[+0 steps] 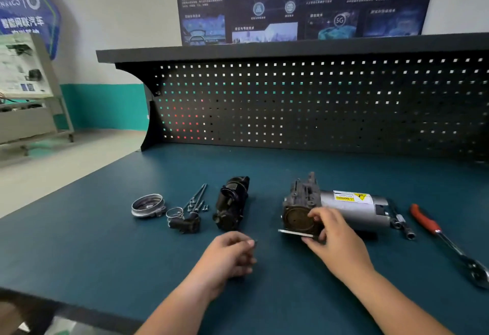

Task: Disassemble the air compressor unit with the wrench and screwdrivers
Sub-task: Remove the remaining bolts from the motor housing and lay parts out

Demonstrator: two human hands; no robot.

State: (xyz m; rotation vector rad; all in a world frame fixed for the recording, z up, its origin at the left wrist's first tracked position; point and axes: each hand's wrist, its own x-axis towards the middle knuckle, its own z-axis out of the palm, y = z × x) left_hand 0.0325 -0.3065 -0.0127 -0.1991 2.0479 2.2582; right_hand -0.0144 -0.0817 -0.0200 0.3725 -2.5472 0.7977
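- Nearest: left hand [230, 255] is low over the bench top [105, 242], fingers curled in. A small dark speck sits at the fingertips, but it's blurred, so can't tell if the hand holds anything.
- Just to its right, right hand [336, 239] grips the near end of the air compressor unit [352, 209]: thumb on the round dark end cover [299, 218], fingers curled under the thin bright plate [293, 233] at its lower edge.
- Unit lies on its side mid-bench, right of centre. The silver motor body w/ yellow warning label points away to the right.
- Step in hand, prob.: freeing the end cover/plate. To do it well — steady the motor body w/ the free hand so the unit can't roll, and check no fastener is left in the corners. Pull straight off along the axis, no prying at one corner; a seal behind may stick or tear.
- Ratchet wrench [436, 231], red handle, lies at far right, apart from the unit. A socket extension [403, 224] lies between them, just beside the motor's tail.
- Left of the unit is a row of parts already off, by the look: black cylinder [231, 202], long bolts [197, 197], spring [174, 212], small black fitting [186, 224], metal ring [148, 205]. Keep new bits in that row, in order.
- Behind it all: black pegboard [317, 101].
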